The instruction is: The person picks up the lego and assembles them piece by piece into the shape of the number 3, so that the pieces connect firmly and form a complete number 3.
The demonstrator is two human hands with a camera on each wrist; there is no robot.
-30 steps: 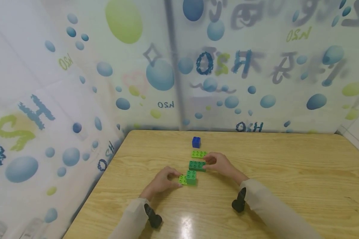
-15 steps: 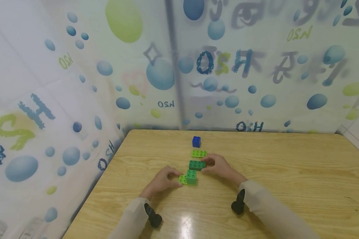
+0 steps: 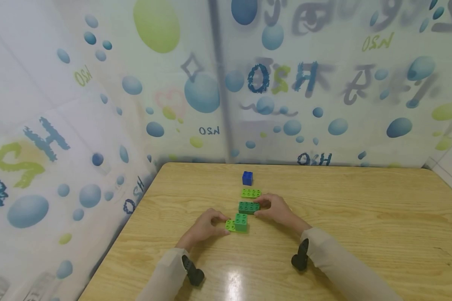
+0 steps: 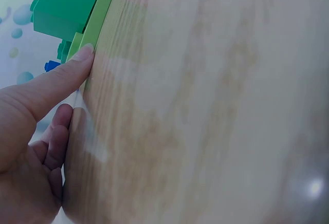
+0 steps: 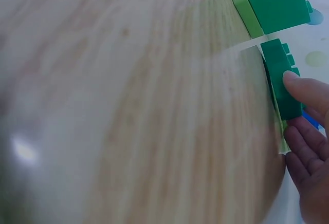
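Note:
A light green toy building brick (image 3: 229, 225) lies on the table with a green square brick (image 3: 241, 222) stacked on its right end. My left hand (image 3: 205, 228) pinches the light green brick's left end; in the left wrist view the thumb (image 4: 77, 62) presses its near side. Just behind lies a long dark green brick (image 3: 248, 207). My right hand (image 3: 278, 209) grips its right end, with the thumb (image 5: 303, 88) against the near face in the right wrist view. The right index fingertip's contact is hidden there.
A flat lime green brick (image 3: 250, 193) lies beyond the dark green one. Farther back, near the table's far edge, stands a small blue brick (image 3: 247, 178). The wooden table (image 3: 361, 209) meets a patterned wall covering (image 3: 271, 125) behind.
My right hand has shifted slightly toward me, and its thumb and index finger have settled about the dark green brick's right end. The left hand stays in place on the light green brick.

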